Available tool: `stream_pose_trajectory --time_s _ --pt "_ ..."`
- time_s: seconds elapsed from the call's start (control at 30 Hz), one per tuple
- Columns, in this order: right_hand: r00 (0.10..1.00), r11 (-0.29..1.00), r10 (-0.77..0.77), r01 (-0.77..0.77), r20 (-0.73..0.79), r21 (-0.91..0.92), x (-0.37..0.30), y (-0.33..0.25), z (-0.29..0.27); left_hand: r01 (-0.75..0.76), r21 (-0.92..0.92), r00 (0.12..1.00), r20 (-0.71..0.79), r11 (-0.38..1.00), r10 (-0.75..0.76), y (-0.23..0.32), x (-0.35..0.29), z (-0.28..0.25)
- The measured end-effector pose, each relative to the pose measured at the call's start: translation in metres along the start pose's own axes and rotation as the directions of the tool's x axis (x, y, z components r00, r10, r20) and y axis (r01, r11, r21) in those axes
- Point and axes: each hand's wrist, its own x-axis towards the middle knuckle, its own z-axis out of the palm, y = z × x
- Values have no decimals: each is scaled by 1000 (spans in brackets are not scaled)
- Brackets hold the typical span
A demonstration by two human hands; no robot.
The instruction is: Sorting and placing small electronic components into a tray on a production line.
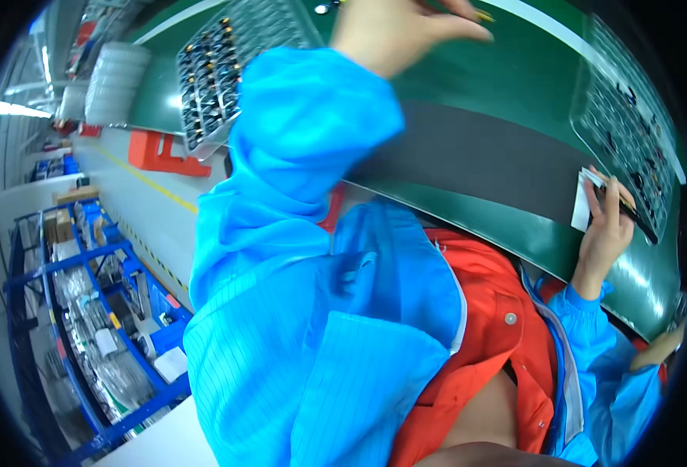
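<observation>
My left hand (413,33) is raised over the green table at the top edge, its thumb and a finger pinched on a small yellow part (483,15). The picture's edge cuts off some of those fingers. My right hand (606,233) rests at the right of the table, its fingers closed on a white slip (581,201), paper or cloth. A slim dark object (628,207) shows beside these fingers; its kind is unclear. Close by lies a clear plastic tray (592,117) with small dark parts. Between the hands stretches a dark grey mat (483,156).
Another clear tray (196,145), with rows of black and orange parts, sits at the left. Stacked clear trays (116,82) stand farther left. An orange-red frame (157,153) and blue rack (126,247) are beyond the table. Another person's forearm (658,350) appears at right.
</observation>
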Motion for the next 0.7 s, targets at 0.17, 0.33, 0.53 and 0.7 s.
stream_pose_trajectory --time_s 0.17,0.33,0.53,0.7 --pt "999 1000 7 -7 45 -10 1 8 4 243 678 965 -244 693 -100 -45 -40 -142" --pt "998 999 27 -25 50 -47 1 12 1 62 579 994 -105 813 -1 -101 -66 -202" --pt "998 1000 -9 11 65 -29 5 14 -5 37 681 998 15 732 -65 -115 -61 -203" --pt "1000 999 28 -28 2 -43 0 1 3 121 600 988 6 791 -156 -89 -46 -203"
